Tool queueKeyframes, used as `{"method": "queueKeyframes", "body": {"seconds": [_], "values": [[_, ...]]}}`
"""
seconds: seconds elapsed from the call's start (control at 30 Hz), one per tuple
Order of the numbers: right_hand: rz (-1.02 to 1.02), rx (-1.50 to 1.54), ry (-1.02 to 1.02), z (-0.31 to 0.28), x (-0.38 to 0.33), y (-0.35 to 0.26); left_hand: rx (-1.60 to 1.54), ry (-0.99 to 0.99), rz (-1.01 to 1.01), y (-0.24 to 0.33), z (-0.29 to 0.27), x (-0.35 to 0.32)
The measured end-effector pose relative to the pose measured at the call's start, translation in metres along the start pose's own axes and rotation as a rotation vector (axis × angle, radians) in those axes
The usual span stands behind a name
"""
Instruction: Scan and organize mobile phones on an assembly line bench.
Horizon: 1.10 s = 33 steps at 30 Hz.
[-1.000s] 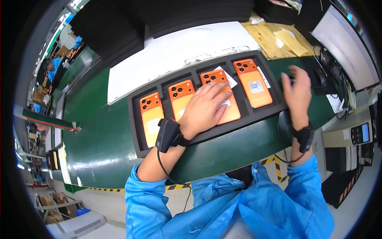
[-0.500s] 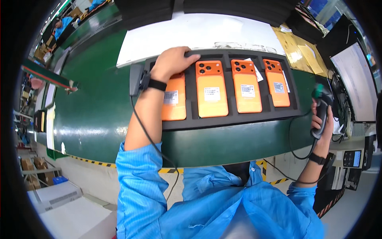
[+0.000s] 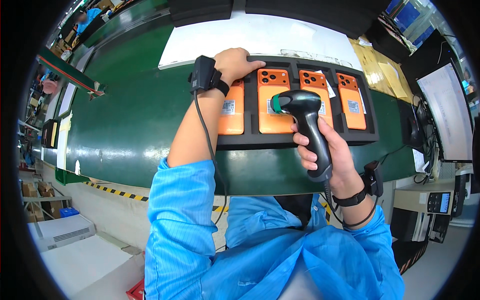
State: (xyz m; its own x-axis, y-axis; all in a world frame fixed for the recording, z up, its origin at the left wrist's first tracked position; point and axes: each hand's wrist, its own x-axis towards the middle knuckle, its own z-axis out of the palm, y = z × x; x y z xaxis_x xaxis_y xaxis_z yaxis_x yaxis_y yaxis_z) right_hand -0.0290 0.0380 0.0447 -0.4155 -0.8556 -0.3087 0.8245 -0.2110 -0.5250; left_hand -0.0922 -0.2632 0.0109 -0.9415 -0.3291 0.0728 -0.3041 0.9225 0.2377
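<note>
A black foam tray (image 3: 252, 139) holds several orange smartphones face down, each with a white printed label. My left hand (image 3: 235, 64) lies at the tray's far left edge, its thumb along the rim and its other fingers curled over, partly hidden. Beneath that wrist is the leftmost smartphone (image 3: 235, 120), its top covered. My right hand (image 3: 332, 150) grips the handle of a black barcode scanner (image 3: 309, 117) with a green-edged nose. The scanner hangs over the tray, its nose pointing left across the second smartphone (image 3: 272, 90) and its body hiding part of the third smartphone (image 3: 311, 80).
The tray sits on a green bench (image 3: 120, 125), with a white board (image 3: 250, 35) behind it. At the right stand a monitor (image 3: 447, 110) and a beige machine with a small display (image 3: 438, 202). Black straps with cabled boxes circle both my wrists. Another person (image 3: 89, 19) is far left.
My right hand has brought the barcode scanner leftward from beside the monitor to over the tray. My left hand keeps its place at the tray's far edge. The whole view has shifted slightly.
</note>
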Motion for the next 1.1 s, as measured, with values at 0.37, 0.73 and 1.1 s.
{"method": "queueKeyframes", "body": {"seconds": [0.37,0.73,1.1], "values": [[-0.889,-0.356,0.595,-0.106,-0.103,-0.096,0.045,0.178,0.137,0.010,0.011,-0.013],[-1.141,-1.246,1.334,-0.264,-0.123,-0.124,-0.321,0.210,0.889,0.093,-0.021,-0.067],[-1.073,-0.968,1.240,-0.264,-0.121,-0.120,-0.261,0.044,0.925,0.097,-0.012,-0.063]]}}
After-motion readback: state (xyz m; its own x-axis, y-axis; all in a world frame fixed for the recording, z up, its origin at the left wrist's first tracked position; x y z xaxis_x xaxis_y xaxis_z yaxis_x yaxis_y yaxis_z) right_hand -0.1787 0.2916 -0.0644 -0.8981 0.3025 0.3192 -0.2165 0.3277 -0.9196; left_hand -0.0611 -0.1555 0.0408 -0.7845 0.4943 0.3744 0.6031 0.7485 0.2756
